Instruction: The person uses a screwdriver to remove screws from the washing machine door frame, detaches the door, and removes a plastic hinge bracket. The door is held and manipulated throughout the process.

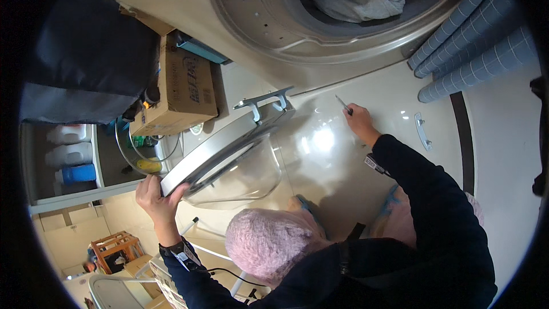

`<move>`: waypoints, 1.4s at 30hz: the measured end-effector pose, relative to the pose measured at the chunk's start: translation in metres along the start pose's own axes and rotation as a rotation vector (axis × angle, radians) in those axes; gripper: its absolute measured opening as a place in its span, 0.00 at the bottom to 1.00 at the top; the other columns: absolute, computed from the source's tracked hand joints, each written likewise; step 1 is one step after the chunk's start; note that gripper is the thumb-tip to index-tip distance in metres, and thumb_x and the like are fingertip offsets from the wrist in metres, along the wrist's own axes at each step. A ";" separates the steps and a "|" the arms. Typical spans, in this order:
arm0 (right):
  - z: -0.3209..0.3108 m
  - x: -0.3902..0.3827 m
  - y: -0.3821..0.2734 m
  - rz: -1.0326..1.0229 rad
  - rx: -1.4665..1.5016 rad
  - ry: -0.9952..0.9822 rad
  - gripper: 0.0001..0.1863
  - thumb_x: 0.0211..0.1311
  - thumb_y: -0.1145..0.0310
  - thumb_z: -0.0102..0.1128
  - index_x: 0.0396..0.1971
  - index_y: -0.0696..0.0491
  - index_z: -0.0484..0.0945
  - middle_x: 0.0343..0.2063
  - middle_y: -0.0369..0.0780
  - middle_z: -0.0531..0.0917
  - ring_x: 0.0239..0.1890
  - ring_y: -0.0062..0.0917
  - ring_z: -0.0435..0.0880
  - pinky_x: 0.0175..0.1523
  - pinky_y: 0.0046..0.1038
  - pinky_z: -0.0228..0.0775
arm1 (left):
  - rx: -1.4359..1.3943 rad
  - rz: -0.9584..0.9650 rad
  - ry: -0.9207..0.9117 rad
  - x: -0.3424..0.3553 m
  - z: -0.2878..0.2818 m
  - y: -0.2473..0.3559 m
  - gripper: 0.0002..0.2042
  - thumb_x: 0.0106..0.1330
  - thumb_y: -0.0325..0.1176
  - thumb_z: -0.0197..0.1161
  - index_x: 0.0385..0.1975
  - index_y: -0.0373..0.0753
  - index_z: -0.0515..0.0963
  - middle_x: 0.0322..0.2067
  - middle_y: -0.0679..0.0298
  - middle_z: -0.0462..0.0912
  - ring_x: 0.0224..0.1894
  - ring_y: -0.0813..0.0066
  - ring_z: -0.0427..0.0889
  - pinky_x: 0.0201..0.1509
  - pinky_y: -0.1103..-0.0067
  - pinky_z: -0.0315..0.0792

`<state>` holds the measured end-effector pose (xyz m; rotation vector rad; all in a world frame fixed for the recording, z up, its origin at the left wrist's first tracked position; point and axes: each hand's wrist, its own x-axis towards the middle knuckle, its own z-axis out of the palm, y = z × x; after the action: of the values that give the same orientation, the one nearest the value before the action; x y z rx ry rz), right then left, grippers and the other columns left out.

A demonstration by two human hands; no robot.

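My left hand [158, 199] grips the rim of a round washing machine door [220, 163], thumb on one side and fingers on the other. The door is off the machine and tilted up over the floor, its clear glass bowl facing me. A metal hinge [264, 105] sticks out at its far end. My right hand [360, 123] is closed around what looks like a small screwdriver [343, 103], its thin pale shaft pointing away over the tiles. Ahead stands the front-loading washing machine [343, 63], its round opening uncovered, with a grey cloth [357, 0] inside.
A pale curved handle-like piece [422, 131] lies on the floor at right. Blue checked curtain [480, 57] hangs at far right. At left are a cardboard box [186, 83], a black bag [86, 63] and a cabinet [100, 186] with bottles. My pink-clad knee [274, 243] is close below the door.
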<state>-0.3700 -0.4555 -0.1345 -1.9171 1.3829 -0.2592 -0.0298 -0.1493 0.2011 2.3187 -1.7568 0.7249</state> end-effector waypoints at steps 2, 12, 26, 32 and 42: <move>0.006 0.006 -0.008 0.042 0.129 -0.011 0.14 0.63 0.58 0.57 0.33 0.55 0.78 0.27 0.48 0.82 0.34 0.46 0.81 0.42 0.43 0.74 | -0.016 0.021 0.000 -0.005 0.001 -0.005 0.34 0.38 0.64 0.73 0.16 0.36 0.66 0.16 0.59 0.67 0.20 0.59 0.66 0.24 0.70 0.60; 0.034 -0.004 0.014 -0.307 -0.127 -0.232 0.08 0.58 0.66 0.58 0.32 0.55 0.78 0.33 0.46 0.82 0.39 0.43 0.82 0.43 0.42 0.73 | -0.018 0.178 -0.036 -0.024 -0.007 -0.025 0.36 0.44 0.71 0.65 0.18 0.35 0.70 0.19 0.60 0.66 0.24 0.60 0.68 0.29 0.69 0.60; 0.096 0.062 -0.017 -0.518 -0.299 0.026 0.26 0.61 0.75 0.48 0.61 0.49 0.68 0.36 0.44 0.81 0.39 0.35 0.83 0.44 0.35 0.76 | -0.009 0.287 -0.066 -0.030 -0.007 -0.041 0.39 0.50 0.74 0.56 0.24 0.32 0.76 0.23 0.57 0.71 0.28 0.58 0.73 0.39 0.65 0.68; 0.110 0.087 -0.011 -0.485 -0.437 -0.083 0.26 0.63 0.73 0.44 0.63 0.43 0.67 0.36 0.41 0.81 0.37 0.33 0.85 0.39 0.34 0.77 | -0.063 0.323 -0.098 -0.021 -0.008 -0.040 0.39 0.55 0.73 0.52 0.25 0.32 0.75 0.22 0.57 0.71 0.26 0.58 0.73 0.35 0.66 0.66; 0.111 0.092 -0.016 -0.536 -0.438 -0.024 0.15 0.61 0.60 0.59 0.45 0.49 0.78 0.36 0.39 0.82 0.37 0.31 0.85 0.37 0.32 0.78 | -0.082 0.362 -0.078 0.004 -0.007 -0.026 0.35 0.56 0.68 0.55 0.22 0.32 0.72 0.20 0.57 0.74 0.21 0.63 0.73 0.26 0.72 0.62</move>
<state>-0.2603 -0.4842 -0.2251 -2.6339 0.9333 -0.1947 -0.0070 -0.1422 0.2132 2.0239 -2.2288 0.6017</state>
